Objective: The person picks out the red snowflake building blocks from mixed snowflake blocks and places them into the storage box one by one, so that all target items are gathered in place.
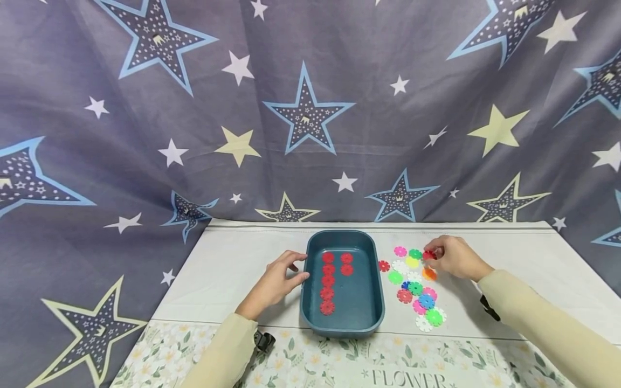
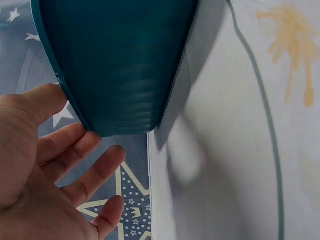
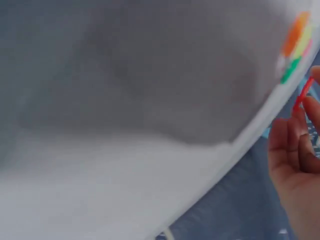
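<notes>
Sorting looked well under way: seven red discs lay in the tray, five in a column toward its 9 o'clock side and two more just beside them at 12 o'clock. Judging from that, reds were being gathered out of the mixed pile, which sat on the cloth at the tray's 3 o'clock. At least two reds were left in the pile, one at its 9 o'clock edge nearest the tray and one toward 7 o'clock; the rest were pink, green, yellow, white, orange and blue.

The right hand was at the pile's 1 o'clock corner, fingers curled, pinching another red disc between thumb and fingertips. The right wrist view was blurred but showed a thin red edge held at the fingertips, apparently lifted off the cloth, though I could not tell that for certain. So this disc was held but not yet in the tray.

The left hand rested at the tray's 9 o'clock wall, fingers straight and loosely spread, fingertips touching the rim. The left wrist view confirmed it: the fingers lay against the tray's outer wall without gripping it, seemingly steadying it. Both forearms wore pale sleeves and reached in from 6 o'clock, the hands well apart with the tray between them.
</notes>
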Action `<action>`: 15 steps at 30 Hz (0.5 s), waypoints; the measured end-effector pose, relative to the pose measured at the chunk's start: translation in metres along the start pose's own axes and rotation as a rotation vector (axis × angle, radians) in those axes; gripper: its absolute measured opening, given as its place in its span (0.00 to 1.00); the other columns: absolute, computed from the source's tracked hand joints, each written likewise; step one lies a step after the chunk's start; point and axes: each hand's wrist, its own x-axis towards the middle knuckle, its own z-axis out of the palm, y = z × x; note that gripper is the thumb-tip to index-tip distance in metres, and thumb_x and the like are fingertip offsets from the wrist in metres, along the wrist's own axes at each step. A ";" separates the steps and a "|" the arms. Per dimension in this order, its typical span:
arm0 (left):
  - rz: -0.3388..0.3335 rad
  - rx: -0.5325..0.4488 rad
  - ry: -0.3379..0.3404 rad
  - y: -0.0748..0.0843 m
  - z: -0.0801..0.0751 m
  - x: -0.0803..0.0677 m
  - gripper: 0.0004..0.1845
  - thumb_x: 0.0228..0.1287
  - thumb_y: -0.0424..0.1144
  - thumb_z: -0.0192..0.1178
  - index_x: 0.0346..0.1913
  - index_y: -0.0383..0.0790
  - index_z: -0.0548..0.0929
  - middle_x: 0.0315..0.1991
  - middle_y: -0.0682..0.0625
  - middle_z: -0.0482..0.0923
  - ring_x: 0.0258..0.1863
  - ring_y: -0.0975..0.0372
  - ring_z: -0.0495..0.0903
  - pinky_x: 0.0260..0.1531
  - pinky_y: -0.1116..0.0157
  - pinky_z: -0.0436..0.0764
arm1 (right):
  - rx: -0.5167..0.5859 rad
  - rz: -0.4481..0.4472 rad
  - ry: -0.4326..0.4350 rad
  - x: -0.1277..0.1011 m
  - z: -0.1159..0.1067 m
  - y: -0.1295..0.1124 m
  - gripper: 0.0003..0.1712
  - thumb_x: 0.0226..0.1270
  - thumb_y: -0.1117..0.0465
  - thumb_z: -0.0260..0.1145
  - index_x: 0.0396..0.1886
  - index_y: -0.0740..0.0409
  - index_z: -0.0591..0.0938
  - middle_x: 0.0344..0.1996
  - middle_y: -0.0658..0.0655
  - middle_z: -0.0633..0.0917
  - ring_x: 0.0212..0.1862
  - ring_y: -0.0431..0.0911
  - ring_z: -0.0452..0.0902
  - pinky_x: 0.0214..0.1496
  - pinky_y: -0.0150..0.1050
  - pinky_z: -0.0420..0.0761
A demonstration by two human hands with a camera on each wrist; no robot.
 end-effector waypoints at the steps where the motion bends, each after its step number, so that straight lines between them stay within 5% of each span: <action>1: 0.000 0.000 0.000 0.000 0.000 0.000 0.22 0.62 0.40 0.64 0.58 0.39 0.77 0.53 0.52 0.75 0.42 0.58 0.79 0.52 0.44 0.64 | 0.000 -0.024 0.013 0.001 -0.001 -0.004 0.15 0.47 0.62 0.77 0.36 0.59 0.86 0.24 0.50 0.78 0.27 0.43 0.69 0.29 0.37 0.70; 15: -0.008 0.010 -0.006 0.001 -0.001 0.000 0.22 0.62 0.40 0.64 0.58 0.39 0.77 0.53 0.52 0.75 0.43 0.59 0.78 0.51 0.44 0.63 | -0.023 -0.484 0.035 0.011 -0.004 -0.117 0.11 0.47 0.61 0.74 0.33 0.50 0.86 0.34 0.44 0.80 0.39 0.44 0.75 0.41 0.43 0.77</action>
